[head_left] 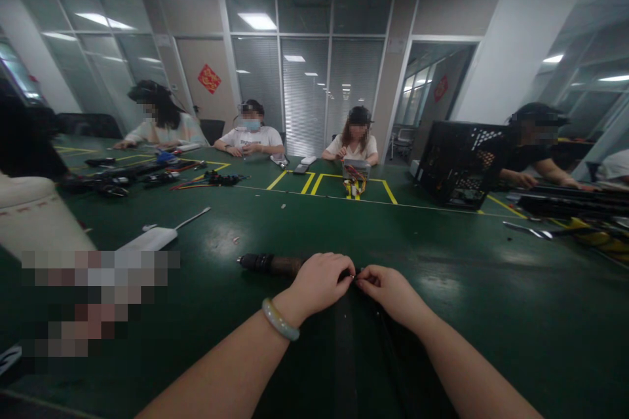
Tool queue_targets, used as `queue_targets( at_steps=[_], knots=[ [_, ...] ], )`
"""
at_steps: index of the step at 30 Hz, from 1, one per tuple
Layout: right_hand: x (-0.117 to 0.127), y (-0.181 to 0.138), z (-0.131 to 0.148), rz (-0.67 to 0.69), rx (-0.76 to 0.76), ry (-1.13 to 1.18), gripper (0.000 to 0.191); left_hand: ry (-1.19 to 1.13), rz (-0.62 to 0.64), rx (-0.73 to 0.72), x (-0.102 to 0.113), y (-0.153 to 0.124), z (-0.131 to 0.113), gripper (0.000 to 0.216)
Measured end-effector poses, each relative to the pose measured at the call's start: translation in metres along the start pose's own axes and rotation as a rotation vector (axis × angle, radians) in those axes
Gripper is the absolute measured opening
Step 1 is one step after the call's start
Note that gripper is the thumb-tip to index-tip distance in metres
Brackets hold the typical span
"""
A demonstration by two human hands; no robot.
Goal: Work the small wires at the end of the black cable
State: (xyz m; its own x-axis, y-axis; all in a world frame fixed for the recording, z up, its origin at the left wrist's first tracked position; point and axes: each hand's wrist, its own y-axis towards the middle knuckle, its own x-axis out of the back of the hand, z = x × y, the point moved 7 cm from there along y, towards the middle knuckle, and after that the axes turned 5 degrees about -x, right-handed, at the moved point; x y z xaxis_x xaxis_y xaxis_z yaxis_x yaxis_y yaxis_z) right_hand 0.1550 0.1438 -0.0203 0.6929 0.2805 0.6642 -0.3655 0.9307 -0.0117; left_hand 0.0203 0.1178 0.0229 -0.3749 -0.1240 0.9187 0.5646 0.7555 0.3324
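Observation:
A dark, corded electric screwdriver (pixel 270 264) lies on the green table with its tip to the left. Its rear end is hidden behind my left hand (pixel 319 283), whose fingers curl round that end. A small shiny bit shows at the fingertips. Just to the right, the fingers of my right hand (pixel 386 288) pinch the start of a black cable (pixel 381 324). The cable runs down toward me and fades into the dark tabletop. My two hands nearly meet; what lies between the fingertips is too small to make out.
To the left are a white adapter (pixel 147 240) and a blurred pale object. Cables (pixel 216 178) lie farther back. Across the table sit several people, a power supply unit (pixel 354 169) and a black computer case (pixel 459 163). Tools and a yellow-handled item (pixel 597 236) are at right.

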Motion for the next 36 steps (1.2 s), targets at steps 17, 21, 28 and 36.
queue_targets(
  at_steps=[17,21,28,36],
  knots=[
    [0.0005,-0.0011,0.0013,0.004,-0.001,0.002,0.018,-0.019,0.001,-0.001,-0.0018,0.0003,0.0019,0.011],
    [0.0007,-0.0012,0.0000,0.003,-0.008,0.007,0.019,-0.021,-0.012,-0.010,-0.0022,-0.0002,0.0018,0.014],
    [-0.0008,0.0003,-0.0031,0.013,0.005,0.016,0.018,-0.028,-0.032,-0.010,0.0001,-0.0002,0.0010,0.010],
    [-0.0001,0.0004,-0.0004,0.001,0.018,0.005,0.017,-0.019,-0.023,-0.014,-0.0018,-0.0003,0.0025,0.015]
  ],
)
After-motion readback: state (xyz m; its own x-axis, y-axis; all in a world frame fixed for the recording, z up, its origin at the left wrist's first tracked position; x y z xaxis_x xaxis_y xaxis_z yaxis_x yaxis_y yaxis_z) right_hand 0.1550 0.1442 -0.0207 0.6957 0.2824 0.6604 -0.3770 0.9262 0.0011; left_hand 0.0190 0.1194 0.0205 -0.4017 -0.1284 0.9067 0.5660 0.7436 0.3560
